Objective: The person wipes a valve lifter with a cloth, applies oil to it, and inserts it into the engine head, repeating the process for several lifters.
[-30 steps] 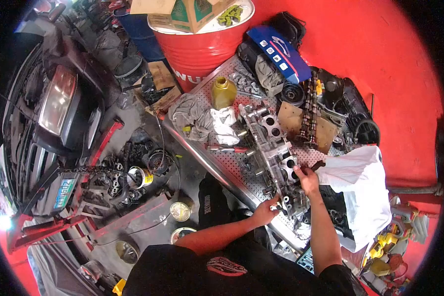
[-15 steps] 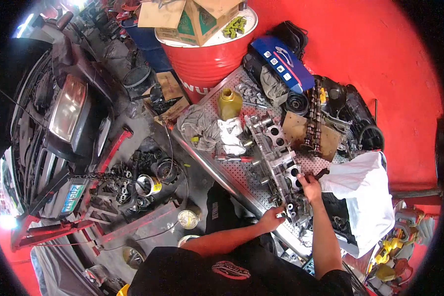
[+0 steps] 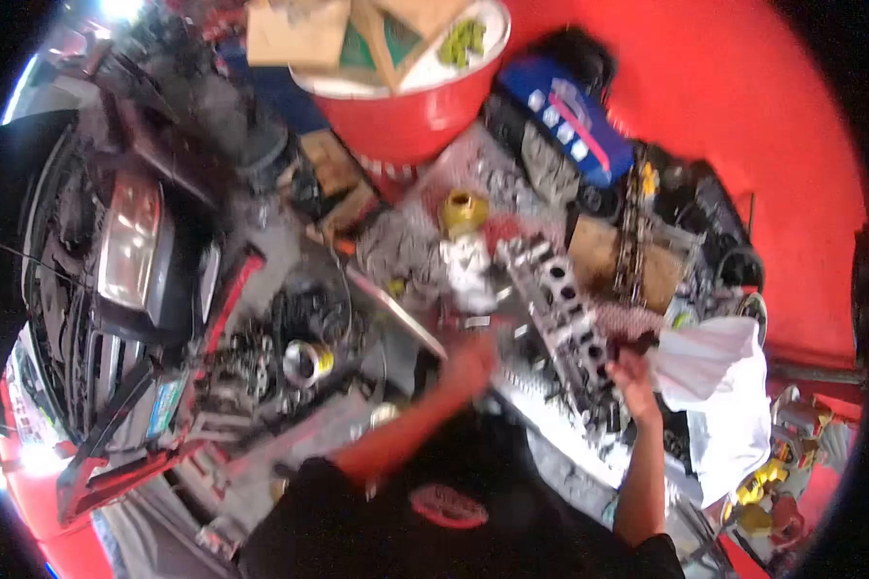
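Observation:
A long metal engine casting (image 3: pixel 562 314) with a row of round holes lies slanted on the perforated metal table (image 3: pixel 396 307). My right hand (image 3: pixel 633 384) is at its right edge, fingers curled against it, just below a small black part (image 3: pixel 644 343). Off the casting's left side, my left hand (image 3: pixel 471 361) hangs over the table's near edge. Motion smears its fingers, so what it holds, if anything, cannot be made out. A yellow-brown bottle (image 3: pixel 462 212) stands beyond the casting, beside a white cloth (image 3: pixel 467 270) and a grey rag (image 3: pixel 396 253).
Right of the casting are a cardboard piece (image 3: pixel 594 259) under a camshaft (image 3: pixel 633 236), and a white sheet (image 3: pixel 729 386). Behind stands a red drum (image 3: pixel 406 121) with a cardboard box (image 3: pixel 299 34). A car front (image 3: pixel 130 241) and scattered parts (image 3: pixel 246 372) are at left.
My left hand has drawn away from the casting's near end, up and to the left. My right hand has shifted slightly right. The whole view has moved a little and blurred.

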`<state>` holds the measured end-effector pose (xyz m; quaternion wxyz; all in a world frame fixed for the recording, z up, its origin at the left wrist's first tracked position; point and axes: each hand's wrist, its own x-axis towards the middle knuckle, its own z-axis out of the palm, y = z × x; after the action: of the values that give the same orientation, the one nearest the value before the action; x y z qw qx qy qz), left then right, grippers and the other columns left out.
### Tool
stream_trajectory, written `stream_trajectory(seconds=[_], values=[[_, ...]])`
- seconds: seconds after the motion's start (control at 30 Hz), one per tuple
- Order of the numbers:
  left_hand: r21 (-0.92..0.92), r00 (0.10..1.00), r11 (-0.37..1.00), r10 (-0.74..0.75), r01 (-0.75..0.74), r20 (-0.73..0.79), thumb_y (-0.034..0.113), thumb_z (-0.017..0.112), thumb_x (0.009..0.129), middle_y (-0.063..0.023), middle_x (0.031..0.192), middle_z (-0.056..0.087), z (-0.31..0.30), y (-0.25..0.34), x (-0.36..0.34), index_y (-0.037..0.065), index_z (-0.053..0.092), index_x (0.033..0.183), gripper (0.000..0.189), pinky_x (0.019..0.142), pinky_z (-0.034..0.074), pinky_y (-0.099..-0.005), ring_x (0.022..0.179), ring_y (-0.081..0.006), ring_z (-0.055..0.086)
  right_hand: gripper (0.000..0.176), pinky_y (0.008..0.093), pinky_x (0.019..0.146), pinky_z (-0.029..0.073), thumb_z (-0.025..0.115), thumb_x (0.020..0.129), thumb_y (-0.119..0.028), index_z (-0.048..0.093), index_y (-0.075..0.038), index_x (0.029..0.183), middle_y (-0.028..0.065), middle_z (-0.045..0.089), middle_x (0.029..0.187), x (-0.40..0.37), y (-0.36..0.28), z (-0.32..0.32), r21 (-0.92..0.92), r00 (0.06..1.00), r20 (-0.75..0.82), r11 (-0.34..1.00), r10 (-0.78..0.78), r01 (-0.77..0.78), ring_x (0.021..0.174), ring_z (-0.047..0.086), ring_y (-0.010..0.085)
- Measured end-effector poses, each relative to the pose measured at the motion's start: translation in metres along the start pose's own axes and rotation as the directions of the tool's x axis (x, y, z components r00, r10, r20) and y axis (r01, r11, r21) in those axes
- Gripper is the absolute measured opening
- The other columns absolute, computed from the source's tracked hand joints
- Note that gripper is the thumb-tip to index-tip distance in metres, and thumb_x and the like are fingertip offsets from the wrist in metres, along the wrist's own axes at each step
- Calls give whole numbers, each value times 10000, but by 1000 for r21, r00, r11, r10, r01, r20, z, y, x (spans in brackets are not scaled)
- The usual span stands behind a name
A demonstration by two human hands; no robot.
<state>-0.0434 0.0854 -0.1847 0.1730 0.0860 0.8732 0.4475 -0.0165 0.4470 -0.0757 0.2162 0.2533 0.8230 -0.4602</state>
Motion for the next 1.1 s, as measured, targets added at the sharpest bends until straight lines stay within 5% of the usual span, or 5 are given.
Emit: stream_trajectory(seconds=[0.1, 0.4, 0.6, 0.7, 1.1], values=[[287, 877, 934, -55, 214, -476, 273, 608, 877, -198, 792, 645, -87, -37, 51, 71, 464, 1043, 298, 621, 497, -537, 730, -417, 643, 609, 373, 1061, 373, 724, 851, -237, 486, 46, 1335, 176, 516, 1349, -35, -84, 26, 114, 963, -259, 987, -77, 110, 1235, 496, 273], [627, 962, 778, -197, 36, 189, 296, 634, 860, -161, 827, 672, -135, -105, 140, 113, 528, 1075, 302, 709, 516, -514, 805, -390, 663, 358, 377, 990, 429, 725, 850, -160, 606, -22, 1158, 166, 612, 1196, 4, -186, 177, 92, 876, -75, 871, -477, 482, 1128, 576, 310], [-404, 899, 808, -343, 430, 272, 194, 567, 924, -116, 785, 673, -173, -68, 129, 43, 556, 904, 153, 579, 477, -501, 650, -335, 635, 488, 414, 819, 540, 537, 950, -496, 557, -72, 1191, 111, 659, 1015, 79, -217, 266, 718, 881, 458, 534, 121, -447, 910, 644, 230], [-333, 972, 914, -201, 230, 118, 190, 547, 916, -155, 837, 677, -147, -94, 117, 69, 577, 1014, 159, 638, 495, -495, 747, -365, 652, 379, 419, 577, 531, 479, 972, -440, 564, -79, 1050, 97, 620, 823, 126, -214, 310, 705, 727, 686, 278, -37, -652, 620, 612, 271], [691, 891, 718, -256, -85, 376, 207, 541, 868, -190, 874, 669, -218, -75, 147, 183, 519, 1318, 450, 668, 529, -519, 773, -382, 666, 532, 427, 767, 488, 469, 987, -433, 531, 54, 1190, 195, 585, 1046, 164, -167, 349, 611, 887, 402, 656, 226, -444, 898, 586, 294]])
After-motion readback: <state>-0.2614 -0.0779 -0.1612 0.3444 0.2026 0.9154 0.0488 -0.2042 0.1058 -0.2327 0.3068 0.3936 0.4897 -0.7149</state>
